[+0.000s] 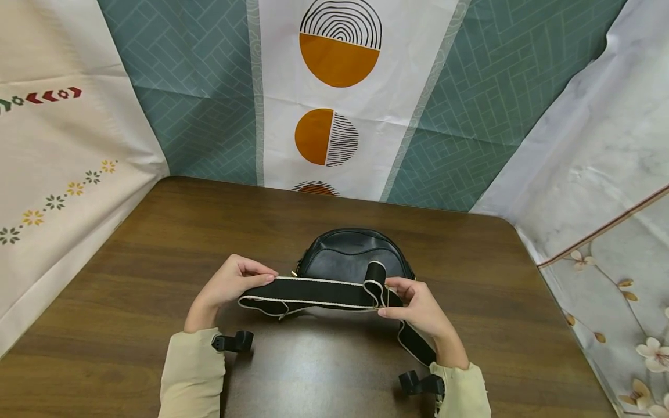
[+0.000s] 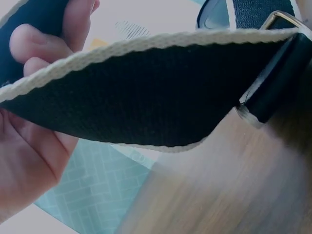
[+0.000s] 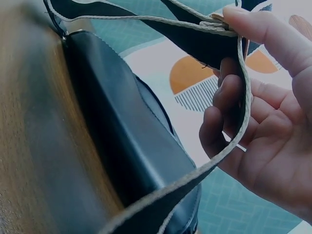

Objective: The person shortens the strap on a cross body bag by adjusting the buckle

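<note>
A black leather bag (image 1: 355,255) with a rounded top stands on the table behind both hands. Its wide black strap (image 1: 319,292), edged in white, stretches across in front of it. At the strap's left fold, my left hand (image 1: 230,288) pinches the band between thumb and fingers. My right hand (image 1: 420,307) pinches the strap near its metal slider buckle, where the webbing makes a small upright loop (image 1: 375,274). From there the strap hangs down beside the right wrist. In the left wrist view a metal ring (image 2: 280,17) shows at the strap's end.
The brown wooden table (image 1: 209,226) lies beneath everything. Patterned cloth (image 1: 198,104) hangs along its back edge, and pale cloths (image 1: 68,191) hang at the left and right sides. A black strap-on mount (image 1: 232,342) sits at each wrist.
</note>
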Available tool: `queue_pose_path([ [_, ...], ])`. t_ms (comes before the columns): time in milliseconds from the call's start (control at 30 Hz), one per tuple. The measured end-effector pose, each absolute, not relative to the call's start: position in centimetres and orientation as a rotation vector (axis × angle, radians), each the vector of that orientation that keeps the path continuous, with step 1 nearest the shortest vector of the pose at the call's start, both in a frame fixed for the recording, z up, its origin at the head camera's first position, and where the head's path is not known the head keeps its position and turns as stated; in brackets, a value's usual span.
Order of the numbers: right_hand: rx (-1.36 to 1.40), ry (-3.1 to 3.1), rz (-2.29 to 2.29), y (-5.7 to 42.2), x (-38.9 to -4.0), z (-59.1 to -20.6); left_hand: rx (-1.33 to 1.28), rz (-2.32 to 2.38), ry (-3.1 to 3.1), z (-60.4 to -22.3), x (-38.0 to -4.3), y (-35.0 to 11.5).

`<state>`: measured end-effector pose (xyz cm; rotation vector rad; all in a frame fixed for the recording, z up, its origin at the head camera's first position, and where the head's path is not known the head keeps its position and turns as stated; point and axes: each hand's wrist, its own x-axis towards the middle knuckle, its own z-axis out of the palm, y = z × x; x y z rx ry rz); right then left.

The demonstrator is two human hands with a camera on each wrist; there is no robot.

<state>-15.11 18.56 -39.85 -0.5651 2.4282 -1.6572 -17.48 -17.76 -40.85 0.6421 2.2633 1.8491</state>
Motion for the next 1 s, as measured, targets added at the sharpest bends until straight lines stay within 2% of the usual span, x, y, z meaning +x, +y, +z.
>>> queue_pose_path([
  [1000, -0.55, 2.433, -1.628, 18.9, -15.0, -39.9, 0.579, 1.88, 2.319, -40.9, -17.1, -20.5],
])
